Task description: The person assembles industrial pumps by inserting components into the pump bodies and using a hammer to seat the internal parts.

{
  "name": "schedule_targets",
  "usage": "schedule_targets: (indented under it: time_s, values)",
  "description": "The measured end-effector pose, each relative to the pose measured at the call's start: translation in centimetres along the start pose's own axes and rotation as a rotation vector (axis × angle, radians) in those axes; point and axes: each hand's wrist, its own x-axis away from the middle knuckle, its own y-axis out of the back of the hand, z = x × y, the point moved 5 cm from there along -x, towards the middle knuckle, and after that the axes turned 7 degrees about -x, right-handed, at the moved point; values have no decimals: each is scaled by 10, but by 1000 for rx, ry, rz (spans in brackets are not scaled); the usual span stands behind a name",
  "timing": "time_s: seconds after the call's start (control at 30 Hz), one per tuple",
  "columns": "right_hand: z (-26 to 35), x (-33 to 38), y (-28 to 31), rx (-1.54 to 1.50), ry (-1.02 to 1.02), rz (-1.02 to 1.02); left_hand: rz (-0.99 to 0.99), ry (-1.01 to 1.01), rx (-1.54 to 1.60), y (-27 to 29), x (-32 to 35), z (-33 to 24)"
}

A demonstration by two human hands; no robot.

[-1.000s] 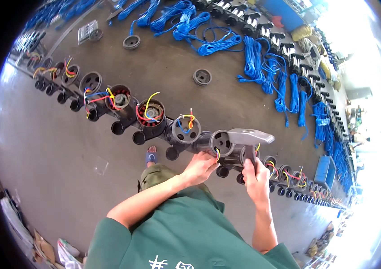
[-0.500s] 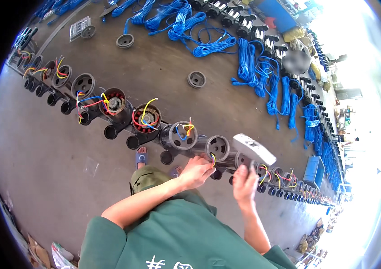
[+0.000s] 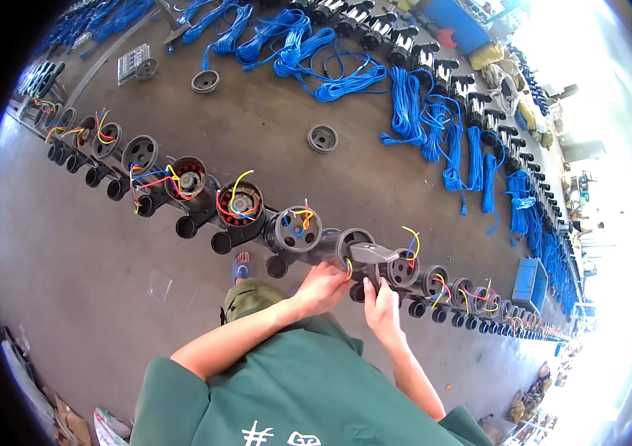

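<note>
My right hand [image 3: 383, 311] grips a hammer with a broad silver head [image 3: 373, 253]. The head lies over the right part of a round grey end cover [image 3: 341, 241] on an upright cylindrical motor; whether they touch, I cannot tell. Beside that rim, my left hand [image 3: 321, 288] is closed on a small bunch of coloured wires [image 3: 349, 269] from the cover. To the left stands a motor with its grey cover [image 3: 299, 241] and wires on top. Farther left, an uncovered motor [image 3: 240, 204] shows red windings. Just right of the hammer is another covered motor [image 3: 404, 273] with wires sticking up.
The motors stand in a long row on a black rack with round black cups [image 3: 276, 266]. Beyond it, a loose grey cover [image 3: 323, 138] lies on the floor near coiled blue cables [image 3: 407, 104]. A blue crate [image 3: 530, 282] stands at the right. My sandalled foot [image 3: 242, 267] is below the rack.
The hammer has come down and left, from above the neighbouring motor onto the cover by my left hand. My left hand stays at the wires. The view has shifted slightly.
</note>
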Motion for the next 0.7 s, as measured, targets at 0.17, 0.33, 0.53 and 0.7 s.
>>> schedule_targets:
  time_s: [0.17, 0.33, 0.53, 0.7]
  values:
    - [12, -20, 34, -120, -295, 175, -47, -42, -1, 2, 5, 2]
    - [2, -3, 24, -137, -130, 22, -66, -35, 2, -5, 5, -1]
    - [-13, -20, 27, -197, -334, 210, -57, -6, 26, -4, 1, -6]
    - [20, -14, 44, -260, -116, 28, -80, -4, -13, -13, 3, -2]
